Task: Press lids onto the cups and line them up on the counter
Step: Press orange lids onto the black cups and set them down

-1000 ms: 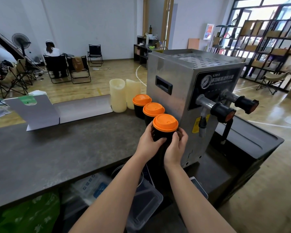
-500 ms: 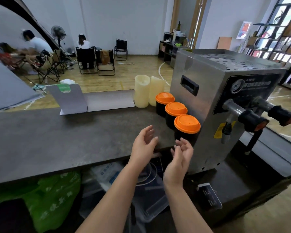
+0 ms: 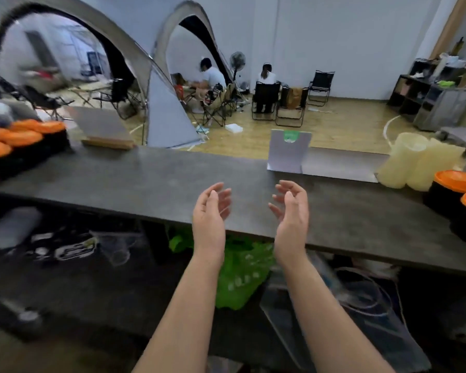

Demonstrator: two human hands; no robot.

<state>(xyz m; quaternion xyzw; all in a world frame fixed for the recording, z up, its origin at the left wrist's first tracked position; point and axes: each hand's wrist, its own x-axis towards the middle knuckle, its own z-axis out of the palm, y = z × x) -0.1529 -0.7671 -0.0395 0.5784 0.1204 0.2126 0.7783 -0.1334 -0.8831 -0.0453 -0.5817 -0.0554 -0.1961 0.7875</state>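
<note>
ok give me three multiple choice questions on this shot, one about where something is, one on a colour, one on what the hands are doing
1. Where do the lidded cups by the pale cup stacks stand?
A. right end of the counter
B. on the floor
C. on a folding chair

2. What colour are the lids on the cups?
A. white
B. orange
C. green

3. What are the left hand and right hand doing?
A. gripping one cup together
B. pressing down a lid
C. open, palms facing each other, holding nothing

Answers: 1 A, the black cups sit on the counter at the frame's right edge. 2 B, every lid in view is orange. 3 C, the fingers are relaxed above the counter and nothing lies between them.
</note>
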